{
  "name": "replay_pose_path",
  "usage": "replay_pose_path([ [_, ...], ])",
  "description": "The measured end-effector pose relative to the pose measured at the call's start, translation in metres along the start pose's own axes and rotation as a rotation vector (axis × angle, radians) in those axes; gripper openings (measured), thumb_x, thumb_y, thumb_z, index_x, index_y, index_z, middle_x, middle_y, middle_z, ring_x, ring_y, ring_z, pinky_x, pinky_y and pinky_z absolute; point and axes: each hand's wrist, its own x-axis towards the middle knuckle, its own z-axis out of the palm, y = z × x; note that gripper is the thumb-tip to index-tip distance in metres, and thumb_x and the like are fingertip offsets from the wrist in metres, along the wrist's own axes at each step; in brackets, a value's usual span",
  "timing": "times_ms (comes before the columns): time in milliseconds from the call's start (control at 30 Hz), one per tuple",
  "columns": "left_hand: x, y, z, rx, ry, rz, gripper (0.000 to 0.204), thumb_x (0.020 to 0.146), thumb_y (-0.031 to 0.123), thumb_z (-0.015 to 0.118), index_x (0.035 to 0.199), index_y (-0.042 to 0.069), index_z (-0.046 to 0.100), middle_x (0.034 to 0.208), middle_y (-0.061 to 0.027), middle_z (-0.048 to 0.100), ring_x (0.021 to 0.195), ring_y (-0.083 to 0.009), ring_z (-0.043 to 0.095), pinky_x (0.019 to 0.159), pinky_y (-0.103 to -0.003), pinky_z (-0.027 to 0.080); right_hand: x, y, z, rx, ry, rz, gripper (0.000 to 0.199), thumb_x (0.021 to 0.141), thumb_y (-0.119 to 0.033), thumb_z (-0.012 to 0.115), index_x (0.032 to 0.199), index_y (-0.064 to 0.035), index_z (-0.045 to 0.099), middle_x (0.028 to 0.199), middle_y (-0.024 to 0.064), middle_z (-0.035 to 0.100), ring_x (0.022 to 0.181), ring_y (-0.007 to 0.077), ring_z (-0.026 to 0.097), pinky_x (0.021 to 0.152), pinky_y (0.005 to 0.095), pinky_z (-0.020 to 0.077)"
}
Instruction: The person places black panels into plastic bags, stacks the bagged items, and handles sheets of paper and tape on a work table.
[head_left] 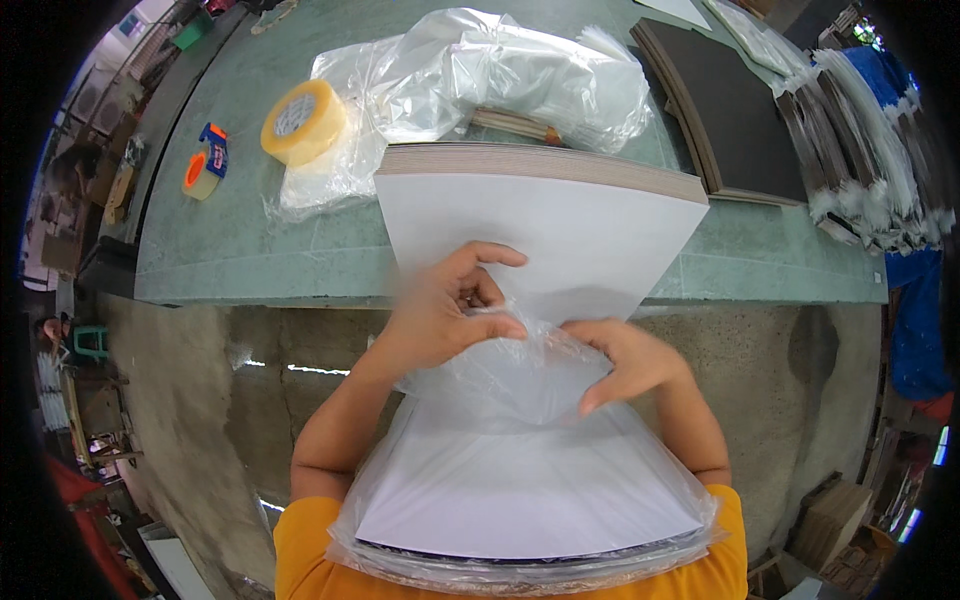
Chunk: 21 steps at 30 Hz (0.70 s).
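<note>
A clear plastic bag [530, 390] wraps a flat pack with a white face [530, 490], close against my body. My left hand [430, 315] has its fingers curled at the gathered upper end of the bag, pinching the film, with the index finger raised. On the other side of that end, my right hand [640, 360] grips the bag, thumb toward me; its other fingertips are partly hidden. Just beyond both hands, a thick stack of white-faced boards [560, 215] lies on the table, its near part reaching over the front edge.
On the green table [240, 250] are a roll of yellowish tape [300, 122], a tape dispenser [205, 165] and a heap of clear plastic bags [480, 75]. Dark boards [720, 110] lie right of the stack. Plastic-wrapped packs [855, 150] crowd the far right.
</note>
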Motion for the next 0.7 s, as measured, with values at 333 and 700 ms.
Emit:
replay_pose_path([
  [333, 0.001, 0.013, 0.002, 0.178, -0.138, 0.104, 0.054, 0.062, 0.005, 0.072, 0.111, 0.007, 0.050, 0.068, -0.0006, 0.055, 0.068, -0.0075, 0.053, 0.063, -0.021, 0.041, 0.019, -0.028, -0.009, -0.093, -0.014, 0.201, 0.020, 0.071, -0.016, 0.068, 0.077, -0.0005, 0.057, 0.066, 0.0004, 0.053, 0.061, 0.0073, 0.046, 0.055, 0.0223, 0.0381],
  [700, -0.006, 0.041, 0.003, 0.377, -0.091, 0.167, 0.021, 0.071, 0.011, 0.066, 0.068, 0.001, 0.049, 0.057, -0.0055, 0.047, 0.051, -0.0104, 0.043, 0.048, -0.024, 0.035, 0.016, -0.025, -0.001, 0.318, 0.193, 0.119, 0.020, 0.074, -0.021, 0.066, 0.072, -0.0027, 0.057, 0.062, -0.0012, 0.055, 0.054, 0.0053, 0.048, 0.050, 0.0206, 0.0388],
])
